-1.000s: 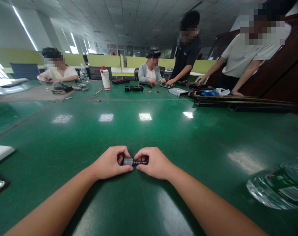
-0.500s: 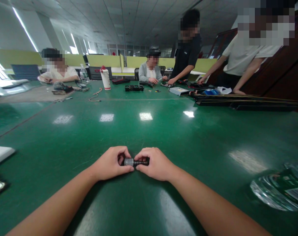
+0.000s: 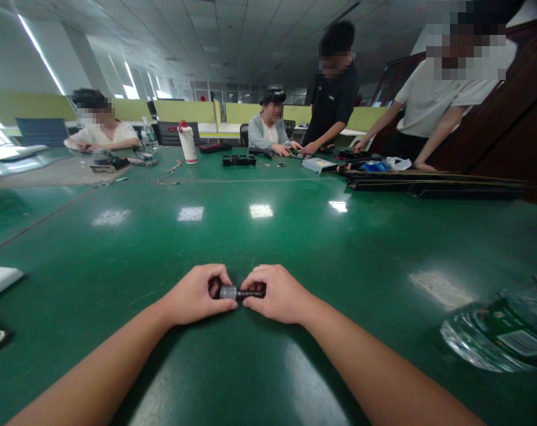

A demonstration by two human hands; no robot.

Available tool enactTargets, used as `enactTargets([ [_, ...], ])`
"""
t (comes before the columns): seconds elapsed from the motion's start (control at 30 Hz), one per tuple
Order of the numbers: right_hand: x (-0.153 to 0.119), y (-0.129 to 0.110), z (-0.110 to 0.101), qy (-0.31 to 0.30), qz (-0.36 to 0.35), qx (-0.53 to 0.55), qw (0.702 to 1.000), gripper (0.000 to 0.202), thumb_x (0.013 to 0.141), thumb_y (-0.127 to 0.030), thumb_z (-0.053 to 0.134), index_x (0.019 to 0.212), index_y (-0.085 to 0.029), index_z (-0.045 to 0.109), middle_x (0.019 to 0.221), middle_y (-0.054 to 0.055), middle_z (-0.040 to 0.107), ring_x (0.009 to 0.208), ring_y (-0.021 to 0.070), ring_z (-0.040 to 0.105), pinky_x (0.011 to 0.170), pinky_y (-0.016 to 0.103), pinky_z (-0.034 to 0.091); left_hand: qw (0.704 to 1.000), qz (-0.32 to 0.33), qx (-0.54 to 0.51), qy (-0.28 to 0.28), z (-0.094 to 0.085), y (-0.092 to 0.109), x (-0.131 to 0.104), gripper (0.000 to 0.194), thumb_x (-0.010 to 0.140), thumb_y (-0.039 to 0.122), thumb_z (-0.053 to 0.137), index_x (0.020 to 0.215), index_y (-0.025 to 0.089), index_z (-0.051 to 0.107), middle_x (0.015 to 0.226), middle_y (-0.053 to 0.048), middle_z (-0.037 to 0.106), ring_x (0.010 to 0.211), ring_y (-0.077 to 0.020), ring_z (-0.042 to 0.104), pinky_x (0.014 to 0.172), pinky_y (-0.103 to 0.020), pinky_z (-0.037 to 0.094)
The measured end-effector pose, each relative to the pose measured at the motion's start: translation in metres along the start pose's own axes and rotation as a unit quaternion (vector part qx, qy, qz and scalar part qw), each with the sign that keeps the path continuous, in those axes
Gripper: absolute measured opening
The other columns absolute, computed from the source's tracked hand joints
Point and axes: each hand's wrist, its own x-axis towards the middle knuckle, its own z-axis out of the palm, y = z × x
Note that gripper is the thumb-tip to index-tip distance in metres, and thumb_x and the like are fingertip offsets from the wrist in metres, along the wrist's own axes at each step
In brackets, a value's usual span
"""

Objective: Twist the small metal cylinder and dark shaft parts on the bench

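Observation:
Near the middle of the green table [image 3: 197,236], a small grey-and-black cylindrical part [image 3: 228,293] lies level between my two hands. Its thick grey end sits in my left hand [image 3: 200,296], between the curled fingers and thumb. From there a thinner, dark, ringed shaft runs to the right, and my right hand [image 3: 280,296] grips it between thumb and fingers. The two thumbs are close together, and the fingers cover both ends of the part. What kind of part it is I cannot tell.
A clear plastic bottle [image 3: 499,334] with a green label lies at the right. White objects show at the left edge. Across the table stand a white flask [image 3: 188,145] and a black device [image 3: 239,160]; long black pieces [image 3: 428,183] lie far right. Several people are around the far side.
My hands keep their grip on the part with hardly any movement. The whole view has shifted slightly. Across the table, the seated person's hands have come closer to the parts there.

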Motion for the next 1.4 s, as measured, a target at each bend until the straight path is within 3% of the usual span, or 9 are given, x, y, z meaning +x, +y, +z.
enactTargets([
  [1.4,-0.001,0.010,-0.011,0.021,0.029,-0.032,0.999,0.010,0.070,-0.017,0.075,0.080,-0.019,0.074,0.075,0.000,0.064,0.071,0.0123,0.057,0.066,0.024,0.041,1.000,-0.018,0.002,0.013,0.000,0.000,0.001,0.026,0.074,0.036,0.072,0.084,0.016,0.060,0.060,0.005,0.051,0.056,-0.0116,0.048,0.052,-0.021,0.033],
])
